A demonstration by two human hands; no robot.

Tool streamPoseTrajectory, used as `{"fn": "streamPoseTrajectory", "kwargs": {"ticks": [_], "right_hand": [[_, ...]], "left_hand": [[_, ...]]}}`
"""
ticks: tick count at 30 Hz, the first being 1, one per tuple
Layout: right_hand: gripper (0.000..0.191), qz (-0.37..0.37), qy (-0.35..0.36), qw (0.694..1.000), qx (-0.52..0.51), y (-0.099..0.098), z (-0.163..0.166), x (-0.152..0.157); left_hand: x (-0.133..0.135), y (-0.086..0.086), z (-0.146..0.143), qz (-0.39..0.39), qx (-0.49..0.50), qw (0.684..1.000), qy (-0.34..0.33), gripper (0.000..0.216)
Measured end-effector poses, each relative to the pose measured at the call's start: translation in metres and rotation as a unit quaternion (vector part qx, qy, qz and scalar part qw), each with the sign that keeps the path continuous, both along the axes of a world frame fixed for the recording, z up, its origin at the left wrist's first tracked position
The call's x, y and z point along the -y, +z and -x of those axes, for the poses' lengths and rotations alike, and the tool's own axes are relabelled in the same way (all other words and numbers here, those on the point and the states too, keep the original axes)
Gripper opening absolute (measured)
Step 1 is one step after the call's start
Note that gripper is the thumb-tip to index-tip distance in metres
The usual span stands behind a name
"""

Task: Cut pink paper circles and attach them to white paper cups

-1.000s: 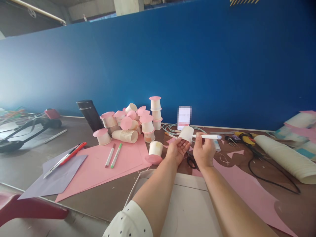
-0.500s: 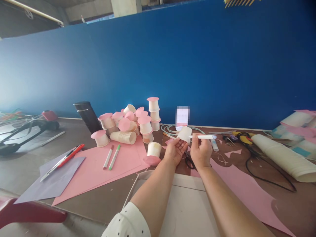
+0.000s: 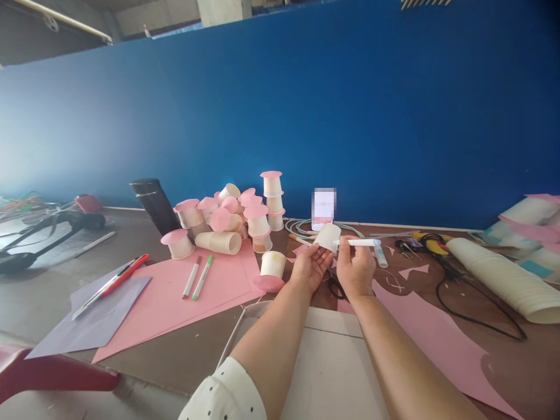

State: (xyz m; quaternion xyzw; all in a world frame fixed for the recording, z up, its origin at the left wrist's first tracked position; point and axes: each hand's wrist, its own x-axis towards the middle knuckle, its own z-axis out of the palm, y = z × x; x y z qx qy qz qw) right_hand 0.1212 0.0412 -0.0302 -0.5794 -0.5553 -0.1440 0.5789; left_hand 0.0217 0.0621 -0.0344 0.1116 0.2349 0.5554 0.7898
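Note:
A white paper cup point(image 3: 327, 236) is tilted in my left hand point(image 3: 311, 267), whose fingers curl under its side. My right hand point(image 3: 356, 271) pinches a white marker point(image 3: 363, 242) with a pale blue end. The marker lies nearly level, its tip at the cup's right side; whether it touches is too small to tell. Below and between my hands are the black scissor handles point(image 3: 336, 289), partly hidden. To the left of my left hand stands another paper cup point(image 3: 273, 265) on a pink paper disc point(image 3: 268, 284).
Several cups with pink discs point(image 3: 257, 224) are grouped left of centre, beside a black flask point(image 3: 155, 204). Pink sheets point(image 3: 166, 315), two markers point(image 3: 203, 279) and a red cutter point(image 3: 126, 273) lie left. Nested cups point(image 3: 503, 280) and a black cable point(image 3: 455, 312) lie right. A lit phone point(image 3: 324, 207) stands behind.
The marker's blue end has shifted slightly to the left in my right hand. My left hand and the cup stay almost still.

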Motion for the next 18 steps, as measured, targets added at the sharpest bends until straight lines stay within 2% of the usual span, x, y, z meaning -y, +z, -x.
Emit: {"fn": "streamPoseTrajectory", "kwargs": {"ticks": [18], "right_hand": [[0.026,0.022,0.009,1.0,0.011,-0.0031,0.0,-0.0013]], "left_hand": [[0.0003,0.0027,-0.0003,0.011,-0.01,1.0,0.0,0.009]]}}
